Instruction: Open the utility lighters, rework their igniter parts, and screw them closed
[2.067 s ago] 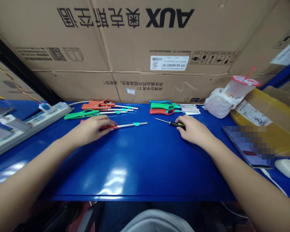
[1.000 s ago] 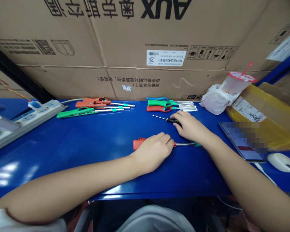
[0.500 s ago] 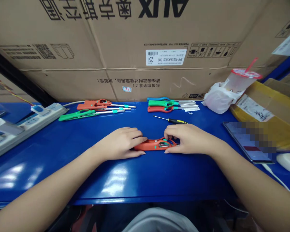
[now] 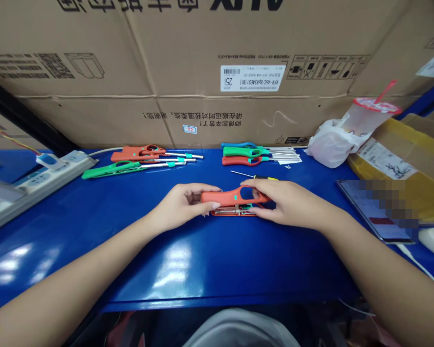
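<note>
Left hand (image 4: 184, 205) at 9 o'clock of an opened orange utility lighter (image 4: 235, 195), thumb and fingertips (image 4: 211, 190) pinched around the casing's left end. Right hand (image 4: 289, 202) at 3 o'clock, fingers curled over the casing's right end, firmly grasping it. Both hands on the same piece, neither released.

Lighter at the centre of a blue metal workbench (image 4: 166, 270), near the bench's front edge, split into two long halves: on top, the upper casing half with its oval finger hole; just below, the lower casing half (image 4: 231, 212), holding metal and teal inner parts. Whether the halves touch or sit slightly apart, impossible to tell.

At 12 o'clock, just past the right hand's fingers, a small screwdriver (image 4: 246, 173) with a yellow-and-black handle, lying flat. Further off at 1 o'clock, a row of blue, green and red utility lighters (image 4: 242, 154); at 11 o'clock, orange and green utility lighters (image 4: 137, 156).

At 9 o'clock, a white power strip (image 4: 47, 176). At 2 o'clock, a white plastic bag (image 4: 332, 144) beside a plastic cup with a red straw (image 4: 369, 118). At 3 o'clock, a tablet (image 4: 369, 207), its screen pixelated. Behind everything, a large AUX cardboard carton (image 4: 253, 115).
</note>
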